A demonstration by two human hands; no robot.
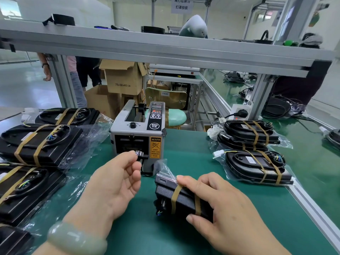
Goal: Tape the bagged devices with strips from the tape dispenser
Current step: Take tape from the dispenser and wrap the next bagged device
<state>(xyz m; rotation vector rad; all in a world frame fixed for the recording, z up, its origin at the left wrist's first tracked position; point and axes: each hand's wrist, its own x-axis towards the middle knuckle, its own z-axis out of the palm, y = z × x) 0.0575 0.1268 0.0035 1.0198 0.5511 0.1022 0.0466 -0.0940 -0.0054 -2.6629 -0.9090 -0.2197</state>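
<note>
Pinching a short clear strip of tape (139, 153) between thumb and forefinger, the left hand (114, 183) is raised at the outlet slot of the grey box-shaped tape dispenser (137, 133), its other fingers loosely curled. A pale green stone bangle (77, 240) circles that wrist. Just beside it, the right hand (217, 201) grips a black rectangular device in a clear plastic bag (169, 194), fingers over the top and thumb under the near side; two tan bands wrap the device, and the loose bag mouth sticks up toward the dispenser. The device sits over the middle of the green-matted tabletop (184, 144), toward its near edge. The dispenser stands at the far edge, centred. Along the left edge lie several banded black devices in bags (40, 142), some overlapping. Toward the right edge lie more bagged devices (253, 166), two stacked behind one lying singly. Beyond the far edge stand brown cardboard boxes (122, 78), and a grey metal shelf (165, 46) spans overhead.
</note>
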